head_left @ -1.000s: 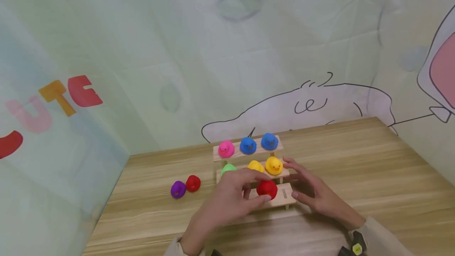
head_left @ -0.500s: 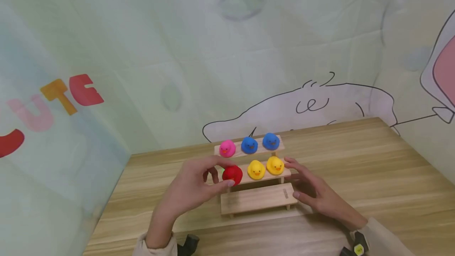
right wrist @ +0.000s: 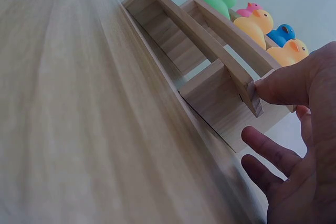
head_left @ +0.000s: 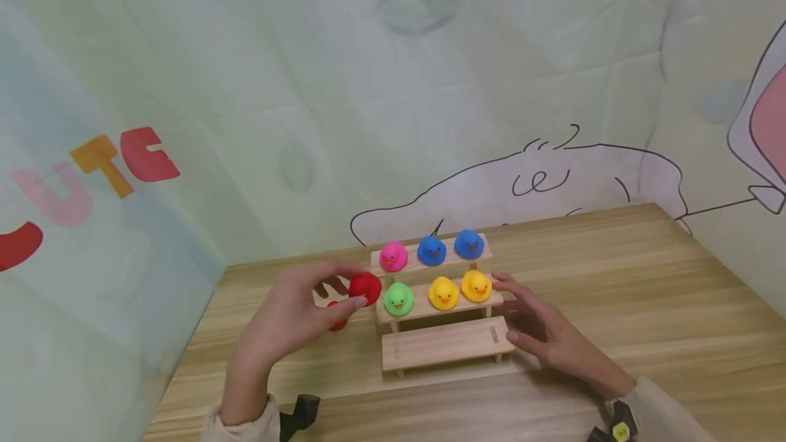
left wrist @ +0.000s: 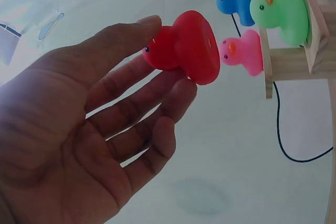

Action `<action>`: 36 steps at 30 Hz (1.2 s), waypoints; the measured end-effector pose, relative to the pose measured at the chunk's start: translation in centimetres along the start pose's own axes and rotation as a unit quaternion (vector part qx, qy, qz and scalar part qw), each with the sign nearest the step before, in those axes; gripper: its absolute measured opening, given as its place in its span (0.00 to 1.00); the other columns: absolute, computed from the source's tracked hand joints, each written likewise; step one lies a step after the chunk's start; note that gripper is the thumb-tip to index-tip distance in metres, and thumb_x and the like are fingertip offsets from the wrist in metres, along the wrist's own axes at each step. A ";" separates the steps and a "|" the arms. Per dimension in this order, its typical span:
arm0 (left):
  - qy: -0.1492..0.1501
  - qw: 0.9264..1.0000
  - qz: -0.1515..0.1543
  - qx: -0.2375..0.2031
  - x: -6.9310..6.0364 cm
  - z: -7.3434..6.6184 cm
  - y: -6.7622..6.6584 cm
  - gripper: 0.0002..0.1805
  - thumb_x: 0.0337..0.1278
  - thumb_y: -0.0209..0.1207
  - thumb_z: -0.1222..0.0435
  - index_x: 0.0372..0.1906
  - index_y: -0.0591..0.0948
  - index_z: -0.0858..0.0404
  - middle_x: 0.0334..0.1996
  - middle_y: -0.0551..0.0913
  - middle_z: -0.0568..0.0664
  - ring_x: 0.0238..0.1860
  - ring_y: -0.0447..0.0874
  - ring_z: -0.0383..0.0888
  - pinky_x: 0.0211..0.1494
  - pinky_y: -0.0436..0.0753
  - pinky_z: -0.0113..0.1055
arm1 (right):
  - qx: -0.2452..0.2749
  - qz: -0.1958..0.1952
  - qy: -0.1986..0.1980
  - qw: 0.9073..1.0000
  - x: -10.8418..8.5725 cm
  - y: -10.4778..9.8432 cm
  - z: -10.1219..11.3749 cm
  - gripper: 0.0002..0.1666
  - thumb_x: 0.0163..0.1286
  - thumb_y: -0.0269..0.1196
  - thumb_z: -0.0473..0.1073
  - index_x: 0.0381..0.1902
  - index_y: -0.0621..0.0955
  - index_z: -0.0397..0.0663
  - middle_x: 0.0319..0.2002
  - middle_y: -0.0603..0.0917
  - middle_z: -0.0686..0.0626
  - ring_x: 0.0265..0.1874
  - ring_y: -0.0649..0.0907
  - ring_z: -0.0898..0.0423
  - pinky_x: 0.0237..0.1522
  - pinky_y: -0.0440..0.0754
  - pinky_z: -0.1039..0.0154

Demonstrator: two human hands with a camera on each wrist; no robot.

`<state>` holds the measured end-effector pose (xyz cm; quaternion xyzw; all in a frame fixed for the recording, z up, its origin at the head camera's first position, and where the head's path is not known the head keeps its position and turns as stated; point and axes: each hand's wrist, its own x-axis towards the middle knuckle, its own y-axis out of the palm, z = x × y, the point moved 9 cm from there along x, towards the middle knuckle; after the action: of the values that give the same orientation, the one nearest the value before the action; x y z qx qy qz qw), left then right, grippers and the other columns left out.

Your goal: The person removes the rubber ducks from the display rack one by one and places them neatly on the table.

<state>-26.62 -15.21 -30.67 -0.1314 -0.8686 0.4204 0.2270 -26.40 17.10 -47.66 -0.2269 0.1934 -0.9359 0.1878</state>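
Note:
My left hand pinches a red duck between thumb and fingers, just left of the wooden stepped stand. In the left wrist view the same red duck is held clear of the stand. The right hand is at the stand's right end, and in the right wrist view its thumb touches the end of the lowest step. A green duck and two yellow ducks, one at the right, sit on the middle step. The lowest step is bare.
On the top step stand a pink duck and two blue ducks, the right one near the end. Another red duck lies on the wooden table, partly behind my left hand. A printed cloth hangs behind the table.
The left hand has carried its red duck leftward from above the lowest step, past the green duck, to beyond the stand's left side. My right hand has stayed at the right end.

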 end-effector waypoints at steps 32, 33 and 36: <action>-0.130 0.989 0.067 -0.008 1.8 9.1 4.6 0.14 0.60 0.77 0.64 0.49 0.88 0.60 0.45 0.92 0.50 0.46 0.91 0.47 0.52 0.92 0.45 | -0.004 0.002 -0.005 1.000 0.0 0.0 -0.1 0.45 0.77 0.66 0.36 0.85 0.61 0.55 0.88 0.53 0.40 0.65 0.86 0.52 0.66 0.85 0.60; -0.130 0.989 0.073 -0.003 1.9 9.2 5.0 0.14 0.59 0.77 0.65 0.48 0.88 0.60 0.44 0.92 0.50 0.45 0.90 0.46 0.51 0.91 0.45 | -0.002 0.002 -0.004 1.000 0.0 0.0 -0.1 0.45 0.77 0.67 0.36 0.85 0.61 0.55 0.88 0.53 0.41 0.66 0.86 0.52 0.66 0.85 0.60; -0.132 0.988 0.081 0.005 2.0 9.6 5.8 0.14 0.59 0.77 0.66 0.48 0.87 0.60 0.43 0.92 0.50 0.43 0.89 0.45 0.51 0.90 0.44 | 0.001 0.003 -0.002 1.000 0.0 0.0 0.0 0.46 0.77 0.67 0.36 0.85 0.61 0.56 0.89 0.53 0.41 0.66 0.86 0.52 0.66 0.85 0.60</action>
<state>-33.00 -17.26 -39.95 -0.1438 -0.8754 0.4553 0.0756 -26.35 17.10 -47.70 -0.2277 0.1924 -0.9353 0.1907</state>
